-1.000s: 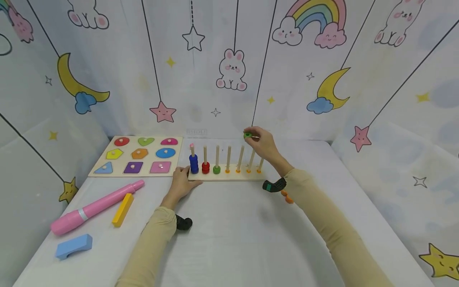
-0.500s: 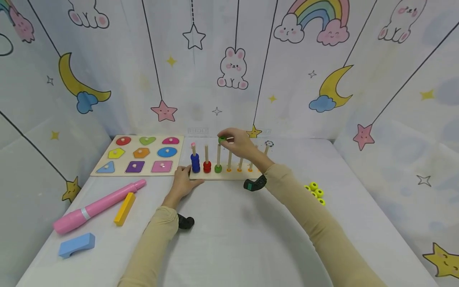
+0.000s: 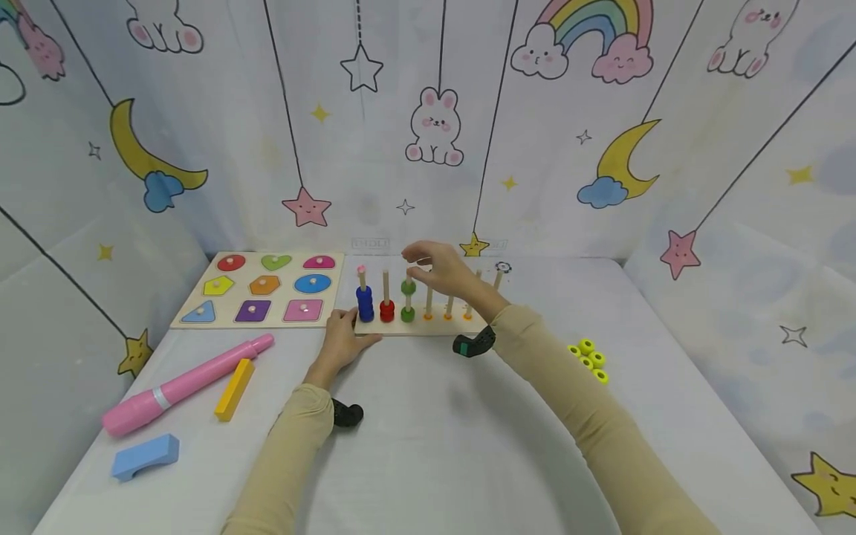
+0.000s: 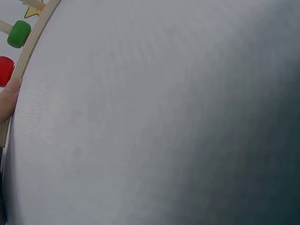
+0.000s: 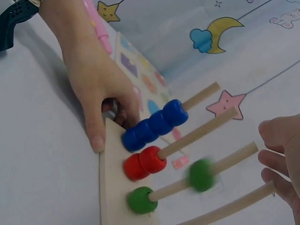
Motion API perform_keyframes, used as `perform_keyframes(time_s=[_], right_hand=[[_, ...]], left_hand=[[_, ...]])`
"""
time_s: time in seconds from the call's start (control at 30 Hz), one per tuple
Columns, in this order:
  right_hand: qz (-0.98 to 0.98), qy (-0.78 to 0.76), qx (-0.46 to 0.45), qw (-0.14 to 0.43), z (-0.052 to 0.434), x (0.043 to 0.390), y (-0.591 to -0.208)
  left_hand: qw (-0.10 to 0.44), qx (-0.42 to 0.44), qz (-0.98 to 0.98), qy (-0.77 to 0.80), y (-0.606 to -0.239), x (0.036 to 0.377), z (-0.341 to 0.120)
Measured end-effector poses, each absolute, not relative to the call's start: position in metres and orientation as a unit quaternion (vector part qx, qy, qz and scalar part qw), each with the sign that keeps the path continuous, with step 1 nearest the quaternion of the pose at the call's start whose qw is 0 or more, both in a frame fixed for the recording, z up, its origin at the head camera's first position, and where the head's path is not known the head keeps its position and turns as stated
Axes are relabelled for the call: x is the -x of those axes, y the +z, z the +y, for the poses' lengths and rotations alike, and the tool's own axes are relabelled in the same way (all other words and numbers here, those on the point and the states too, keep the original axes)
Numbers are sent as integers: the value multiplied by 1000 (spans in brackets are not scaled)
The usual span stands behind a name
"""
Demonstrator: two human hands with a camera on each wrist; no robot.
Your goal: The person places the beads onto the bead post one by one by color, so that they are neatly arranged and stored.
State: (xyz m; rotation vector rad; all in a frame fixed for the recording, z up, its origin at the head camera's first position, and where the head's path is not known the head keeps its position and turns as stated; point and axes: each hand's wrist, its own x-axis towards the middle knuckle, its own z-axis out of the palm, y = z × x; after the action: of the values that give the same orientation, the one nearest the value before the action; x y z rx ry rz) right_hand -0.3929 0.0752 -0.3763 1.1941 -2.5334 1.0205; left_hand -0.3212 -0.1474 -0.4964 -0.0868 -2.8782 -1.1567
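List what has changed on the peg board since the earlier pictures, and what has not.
The right hand carried a green bead leftward from the far pegs to the third peg and let it go; the bead now sits partway down that peg, above the green bead at its foot, fingers open beside it. The left hand stays holding the wooden base at its left end. Blue beads and red beads are unchanged.

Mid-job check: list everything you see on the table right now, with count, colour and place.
Wooden peg board: one, tan, centre back.
Blue beads: four stacked, first peg.
Red beads: two, second peg.
Green beads: two, third peg, one partway down.
Yellow-green beads: several, loose, right.
Shape puzzle board: one, multicoloured, left back.
Pink cylinder, yellow bar, blue block: one each, left front.
Left hand: holds board's corner.
Right hand: open, above pegs.
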Motion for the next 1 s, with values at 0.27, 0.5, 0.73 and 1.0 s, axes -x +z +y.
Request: perform_keyframes(time_s=[0.27,0.5,0.73,1.0], right_hand=[[-860,358,-355,79,94,396,-373],[-849,390,-323,153,130,402,-368],[-851,416,-259,187,180,403,-372],[-882,407,-172,163,241,391,-404]], left_hand=[[20,27,-927,-373,-499,323,-148],[22,25,-931,-364,-498,322,-149],[21,23,-927,-373,-497,321,-149],[20,27,-925,-379,-498,321,-149]])
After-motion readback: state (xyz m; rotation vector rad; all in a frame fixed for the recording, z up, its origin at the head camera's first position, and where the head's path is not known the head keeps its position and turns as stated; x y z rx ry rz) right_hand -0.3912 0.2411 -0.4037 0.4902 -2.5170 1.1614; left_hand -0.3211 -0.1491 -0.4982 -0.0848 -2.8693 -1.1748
